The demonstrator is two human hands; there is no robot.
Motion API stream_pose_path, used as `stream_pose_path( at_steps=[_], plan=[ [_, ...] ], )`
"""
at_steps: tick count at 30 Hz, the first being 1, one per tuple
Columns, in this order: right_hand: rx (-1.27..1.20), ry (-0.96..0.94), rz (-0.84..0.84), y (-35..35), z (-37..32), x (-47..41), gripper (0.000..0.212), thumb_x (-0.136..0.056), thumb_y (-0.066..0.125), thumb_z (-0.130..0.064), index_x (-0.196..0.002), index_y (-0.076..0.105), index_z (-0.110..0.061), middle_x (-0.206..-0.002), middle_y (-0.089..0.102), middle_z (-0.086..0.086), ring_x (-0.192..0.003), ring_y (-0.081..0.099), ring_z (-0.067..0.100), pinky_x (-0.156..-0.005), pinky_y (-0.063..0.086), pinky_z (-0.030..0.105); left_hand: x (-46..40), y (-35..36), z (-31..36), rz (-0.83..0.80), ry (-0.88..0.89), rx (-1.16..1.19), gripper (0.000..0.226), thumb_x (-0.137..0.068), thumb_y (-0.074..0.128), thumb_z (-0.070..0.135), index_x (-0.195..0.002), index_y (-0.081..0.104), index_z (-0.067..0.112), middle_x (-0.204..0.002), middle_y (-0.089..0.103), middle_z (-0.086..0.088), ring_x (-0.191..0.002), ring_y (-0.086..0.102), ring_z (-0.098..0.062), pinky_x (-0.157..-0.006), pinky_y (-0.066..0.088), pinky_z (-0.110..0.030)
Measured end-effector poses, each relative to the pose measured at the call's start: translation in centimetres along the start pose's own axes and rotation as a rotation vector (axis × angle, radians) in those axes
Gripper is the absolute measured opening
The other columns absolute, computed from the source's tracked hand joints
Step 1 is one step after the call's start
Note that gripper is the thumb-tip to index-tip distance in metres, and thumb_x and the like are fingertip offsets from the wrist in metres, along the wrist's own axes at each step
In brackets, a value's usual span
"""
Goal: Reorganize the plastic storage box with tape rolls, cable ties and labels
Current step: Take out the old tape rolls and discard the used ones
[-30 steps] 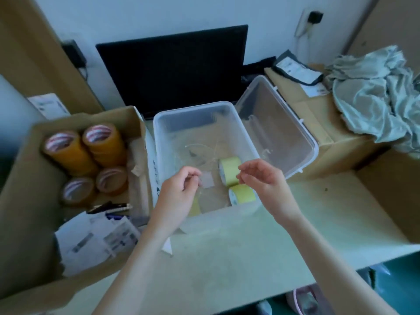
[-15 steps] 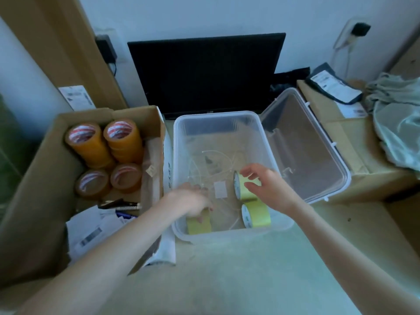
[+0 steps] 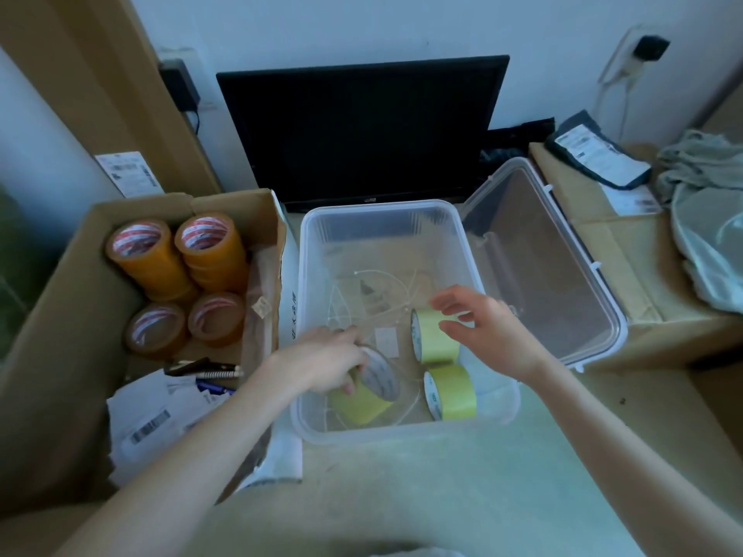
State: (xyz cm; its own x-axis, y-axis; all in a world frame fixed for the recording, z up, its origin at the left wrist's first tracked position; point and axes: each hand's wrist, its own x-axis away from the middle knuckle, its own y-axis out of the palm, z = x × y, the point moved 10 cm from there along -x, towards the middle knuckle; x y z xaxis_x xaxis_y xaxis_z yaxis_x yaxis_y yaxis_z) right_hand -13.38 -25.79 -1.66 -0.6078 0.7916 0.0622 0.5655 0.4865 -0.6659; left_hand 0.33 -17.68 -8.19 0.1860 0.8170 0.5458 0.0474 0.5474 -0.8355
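Cardboard box (image 3: 72,315) at left holds brown tape rolls (image 3: 177,255), likely stock for sorting. Clear plastic storage box (image 3: 386,430) centre, lid (image 3: 563,275) propped open at right for access. Inside: three yellow tape rolls, loose cable ties (image 3: 378,303), small white label (image 3: 386,340). Left hand (image 3: 325,365) grasps near-left roll (image 3: 368,391), tilted, probably being stood up. Right hand (image 3: 482,327) relaxed, fingers spread over far-right roll (image 3: 434,335); near-right roll (image 3: 450,391) upright beside it.
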Motion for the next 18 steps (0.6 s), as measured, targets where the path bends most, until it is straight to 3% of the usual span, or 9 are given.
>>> stream_pose_path(
  at_steps=[4, 8, 11, 15, 18],
  plan=[
    [0.038, -0.003, 0.003, -0.5, 0.0, -0.8, 0.028, -0.088, 0.060, -0.003, -0.114, 0.062, -0.015, -0.102, 0.061, -0.009, -0.100, 0.058, 0.012, -0.087, 0.042, 0.019, 2.5, -2.3, -0.5, 0.275, -0.021, 0.077, 0.027, -0.089, 0.060, 0.036, -0.113, 0.058, 0.024, -0.138, 0.037, -0.001, -0.119, 0.045, -0.023, -0.097, 0.037, -0.037],
    [0.096, -0.020, -0.028, -0.2, -0.4, -2.0, 0.030, -0.089, 0.058, -0.005, -0.119, 0.059, -0.013, -0.112, 0.062, -0.002, -0.103, 0.057, 0.013, -0.087, 0.039, 0.016, 5.3, -3.3, -1.6, 0.663, -0.077, 0.325, 0.020, -0.086, 0.065, 0.030, -0.101, 0.060, 0.017, -0.144, 0.034, -0.001, -0.125, 0.044, -0.019, -0.092, 0.049, -0.037],
    [0.197, -0.024, -0.109, 1.6, -0.4, -3.3, 0.036, -0.090, 0.057, -0.004, -0.124, 0.055, -0.014, -0.124, 0.058, 0.003, -0.114, 0.054, 0.019, -0.093, 0.040, 0.023, 6.5, -3.2, -1.9, 0.884, -0.148, 0.467, 0.014, -0.083, 0.067, 0.023, -0.092, 0.060, 0.016, -0.143, 0.038, -0.006, -0.125, 0.047, -0.022, -0.095, 0.049, -0.036],
    [0.418, 0.017, -0.303, 5.8, 1.3, -4.7, 0.046, -0.088, 0.053, -0.003, -0.132, 0.047, -0.017, -0.138, 0.044, 0.007, -0.127, 0.044, 0.029, -0.103, 0.036, 0.036, 7.6, -3.3, -2.7, 1.031, -0.207, 0.549, 0.012, -0.081, 0.069, 0.017, -0.091, 0.063, 0.014, -0.138, 0.041, -0.011, -0.119, 0.051, -0.026, -0.099, 0.045, -0.036],
    [0.801, 0.000, -0.439, 8.4, 3.2, -5.0, 0.050, -0.089, 0.050, -0.008, -0.136, 0.044, -0.021, -0.142, 0.035, 0.010, -0.132, 0.035, 0.035, -0.107, 0.030, 0.044, 7.7, -3.3, -2.9, 1.055, -0.209, 0.590, 0.012, -0.081, 0.070, 0.014, -0.091, 0.063, 0.014, -0.137, 0.041, -0.010, -0.117, 0.052, -0.026, -0.099, 0.046, -0.038]
  ],
)
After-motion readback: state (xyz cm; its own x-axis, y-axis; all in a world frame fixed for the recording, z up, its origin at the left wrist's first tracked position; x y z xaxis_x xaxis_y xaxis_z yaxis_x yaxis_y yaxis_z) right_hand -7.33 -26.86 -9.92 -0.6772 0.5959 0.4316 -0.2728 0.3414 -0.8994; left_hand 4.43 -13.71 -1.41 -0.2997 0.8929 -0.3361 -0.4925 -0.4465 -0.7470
